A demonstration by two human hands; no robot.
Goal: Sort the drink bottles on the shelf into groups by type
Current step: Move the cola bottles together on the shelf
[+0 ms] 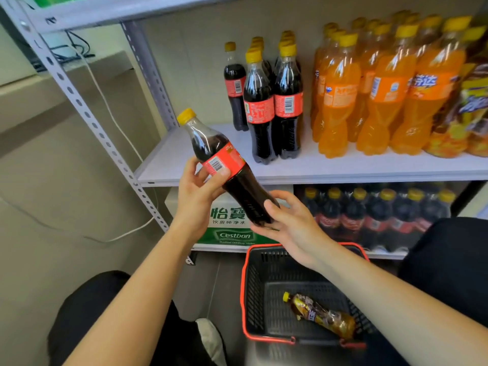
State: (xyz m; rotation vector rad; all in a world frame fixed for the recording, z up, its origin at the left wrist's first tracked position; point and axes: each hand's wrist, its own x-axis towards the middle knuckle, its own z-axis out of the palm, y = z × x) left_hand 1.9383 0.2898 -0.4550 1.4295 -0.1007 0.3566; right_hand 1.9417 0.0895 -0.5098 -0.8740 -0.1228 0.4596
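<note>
A cola bottle (224, 159) with a yellow cap and red label is tilted in front of the shelf (343, 167). My left hand (198, 191) grips it at the label and my right hand (287, 220) holds its base. On the shelf stand several cola bottles (272, 107) at the left, several orange soda bottles (369, 83) in the middle, and brown-and-yellow labelled bottles (472, 101) at the far right.
A black basket with a red rim (244, 286) sits on the floor below, holding one brown tea-like bottle (319, 314). The lower shelf carries a white-and-green water carton (232, 228) and a shrink-wrapped cola pack (375, 215). A perforated metal post (87, 114) stands left.
</note>
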